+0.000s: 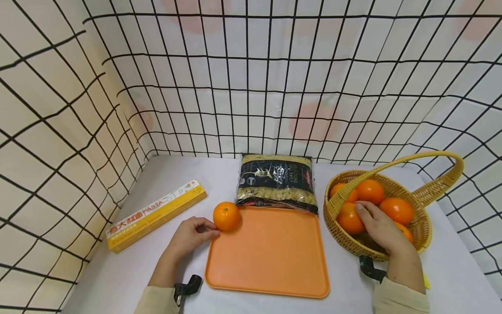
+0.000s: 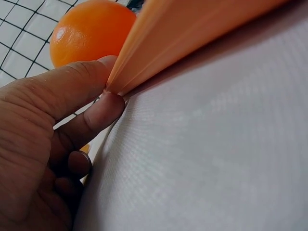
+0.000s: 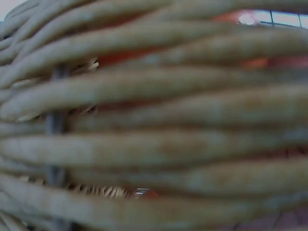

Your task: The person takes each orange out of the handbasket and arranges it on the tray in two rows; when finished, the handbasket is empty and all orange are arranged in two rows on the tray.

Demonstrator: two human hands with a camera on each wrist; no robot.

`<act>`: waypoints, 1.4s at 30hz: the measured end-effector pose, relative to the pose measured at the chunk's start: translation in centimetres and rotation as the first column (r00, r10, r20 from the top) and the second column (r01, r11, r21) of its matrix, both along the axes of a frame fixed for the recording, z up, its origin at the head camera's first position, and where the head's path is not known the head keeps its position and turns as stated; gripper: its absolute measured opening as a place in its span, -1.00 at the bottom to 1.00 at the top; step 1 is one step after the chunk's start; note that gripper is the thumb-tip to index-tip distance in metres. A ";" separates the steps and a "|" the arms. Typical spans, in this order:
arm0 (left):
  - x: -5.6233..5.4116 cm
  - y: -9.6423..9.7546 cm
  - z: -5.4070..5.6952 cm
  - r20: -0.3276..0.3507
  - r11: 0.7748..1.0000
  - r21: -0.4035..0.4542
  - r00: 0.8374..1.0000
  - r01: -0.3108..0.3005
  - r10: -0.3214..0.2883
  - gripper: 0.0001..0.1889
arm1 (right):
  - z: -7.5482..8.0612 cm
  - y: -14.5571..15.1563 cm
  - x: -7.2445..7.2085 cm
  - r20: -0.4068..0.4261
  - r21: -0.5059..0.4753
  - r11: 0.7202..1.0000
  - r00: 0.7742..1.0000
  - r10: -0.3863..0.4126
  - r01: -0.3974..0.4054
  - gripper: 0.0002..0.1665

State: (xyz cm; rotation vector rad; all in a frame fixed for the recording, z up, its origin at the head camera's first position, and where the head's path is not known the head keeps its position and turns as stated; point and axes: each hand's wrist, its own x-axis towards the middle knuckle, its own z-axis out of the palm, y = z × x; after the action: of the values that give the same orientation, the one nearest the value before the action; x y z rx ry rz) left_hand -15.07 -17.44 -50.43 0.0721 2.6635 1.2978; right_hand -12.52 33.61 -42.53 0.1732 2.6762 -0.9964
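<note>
Left hand point(image 1: 192, 237) pinching the tray point(image 1: 266, 257) by its left edge, orange point(image 1: 226, 216) at the far-left corner just beyond the fingertips; right hand point(image 1: 384, 231) in the basket point(image 1: 340, 233), at a round fruit point(image 1: 349, 220), grasp impossible to tell.

Your head view is bright, though the wire grid point(image 1: 246, 57) bows toward the edges and the bag point(image 1: 276, 179) beyond your left hand point(image 1: 193, 237) catches glare. The left wrist view is dimmer, with a highlight on the orange point(image 2: 91, 33) beside that hand and shadow under the tray point(image 2: 178, 38). By your right hand point(image 1: 382, 226), the wrist view shows the basket point(image 3: 159, 147) dim and blurred.
</note>
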 end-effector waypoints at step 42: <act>-0.1 0.1 -0.1 0.010 1.000 0.002 1.000 -0.003 0.003 -0.81 | 3.4 0.8 2.6 -0.339 -0.101 0.988 0.930 -0.142 0.114 -0.31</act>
State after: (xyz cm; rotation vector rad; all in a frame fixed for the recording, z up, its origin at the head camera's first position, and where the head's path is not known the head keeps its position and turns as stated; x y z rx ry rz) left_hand -15.21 -17.38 -50.56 0.0622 2.6546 1.2982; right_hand -9.94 34.39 -39.15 0.1723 2.9632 -1.2776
